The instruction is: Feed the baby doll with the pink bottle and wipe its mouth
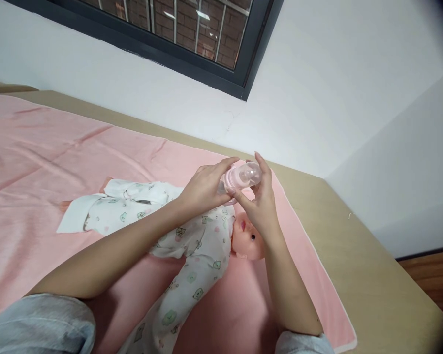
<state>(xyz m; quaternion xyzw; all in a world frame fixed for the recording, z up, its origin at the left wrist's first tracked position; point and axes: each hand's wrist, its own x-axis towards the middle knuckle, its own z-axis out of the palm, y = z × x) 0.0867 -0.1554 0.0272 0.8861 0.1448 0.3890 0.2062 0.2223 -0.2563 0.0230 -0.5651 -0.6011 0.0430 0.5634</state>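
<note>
Both hands hold a small baby bottle (239, 178) above a baby doll's chest and head. It has a pink collar and a clear domed cap that points to the right. My left hand (208, 184) is closed round the bottle's body. At the cap end, my right hand (259, 196) grips with thumb and fingers on either side. Beneath lies the baby doll (199, 236) on its back, dressed in a white printed outfit, its head (245, 238) partly hidden behind my right wrist. One sleeve of the outfit stretches toward me.
A pink blanket (40, 162) with some creases spreads under the doll on a light wooden table (328, 221). Behind the table rises a white wall (310, 88) with a dark-framed window (192, 34). A wooden floor (431, 273) shows at the right edge.
</note>
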